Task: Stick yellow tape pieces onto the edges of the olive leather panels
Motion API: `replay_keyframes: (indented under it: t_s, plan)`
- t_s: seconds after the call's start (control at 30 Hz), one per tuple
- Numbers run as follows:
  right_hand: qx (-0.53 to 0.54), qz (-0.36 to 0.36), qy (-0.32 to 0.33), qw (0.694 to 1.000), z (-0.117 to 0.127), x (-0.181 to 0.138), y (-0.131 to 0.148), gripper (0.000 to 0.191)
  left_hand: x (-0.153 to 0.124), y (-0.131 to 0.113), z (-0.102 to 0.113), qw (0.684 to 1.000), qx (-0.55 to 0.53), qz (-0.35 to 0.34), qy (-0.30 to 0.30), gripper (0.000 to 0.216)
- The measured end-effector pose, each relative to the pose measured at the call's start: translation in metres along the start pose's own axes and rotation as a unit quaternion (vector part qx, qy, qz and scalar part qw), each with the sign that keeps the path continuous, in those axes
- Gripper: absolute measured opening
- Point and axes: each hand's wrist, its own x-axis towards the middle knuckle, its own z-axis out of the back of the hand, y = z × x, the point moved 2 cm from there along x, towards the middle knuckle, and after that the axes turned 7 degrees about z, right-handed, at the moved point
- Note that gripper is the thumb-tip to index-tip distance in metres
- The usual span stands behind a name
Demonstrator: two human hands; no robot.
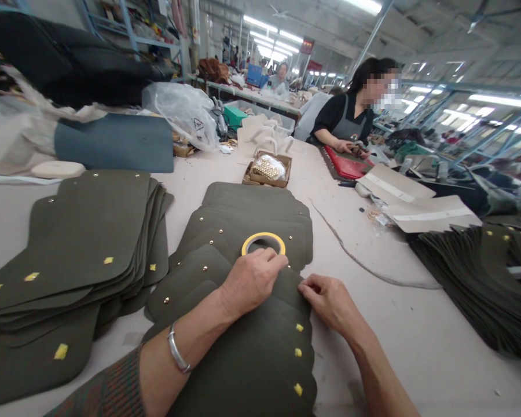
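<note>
Overlapping dark olive leather-like panels (243, 353) lie in front of me, with small gold-coloured metal studs and yellow tape bits (298, 352) along the right side. A roll of yellow tape (264, 236) rests over them. My left hand (252, 278) is closed at the roll's near edge; its palm side is hidden. At the right edge of the panels, my right hand (330, 298) has thumb and forefinger pinched together on a panel's edge. Whether a tape scrap is between those fingertips is too small to tell.
More olive panels (91, 231) are stacked at left, and a fanned dark stack (469, 284) lies at right. A small box of gold studs (268, 169) stands ahead. A cord (351, 260) curves across the table. A co-worker (351, 110) handles a red item (345, 165).
</note>
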Motion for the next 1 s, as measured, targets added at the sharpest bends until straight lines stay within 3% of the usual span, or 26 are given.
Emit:
replay_keyframes:
  t_s: [0.2, 0.33, 0.47, 0.57, 0.67, 1.0]
  plan:
    - [-0.002, -0.031, 0.001, 1.000, -0.003, 0.001, 0.000, 0.017, 0.000, 0.002, 0.003, 0.994, -0.103, -0.016, -0.024, 0.020]
    - [0.041, 0.012, -0.086, 0.995, -0.002, 0.003, 0.005, 0.013, -0.001, 0.002, 0.004, 0.987, -0.152, -0.029, -0.042, 0.032]
    - [0.107, 0.122, -0.192, 0.968, 0.000, -0.001, 0.021, 0.018, -0.002, 0.002, 0.004, 0.987, -0.155, -0.025, -0.038, 0.047]
    - [0.072, 0.231, -0.200, 0.949, -0.002, -0.001, 0.035, 0.018, -0.004, 0.002, 0.002, 0.988, -0.149, -0.021, -0.031, 0.045]
    - [0.031, 0.283, -0.188, 0.940, -0.006, 0.003, 0.041, 0.018, -0.005, 0.001, 0.000, 0.989, -0.142, -0.032, -0.024, 0.041]
    - [-0.035, 0.261, -0.252, 0.931, -0.014, 0.004, 0.040, 0.016, -0.003, 0.000, 0.000, 0.994, -0.102, 0.018, 0.025, 0.015]
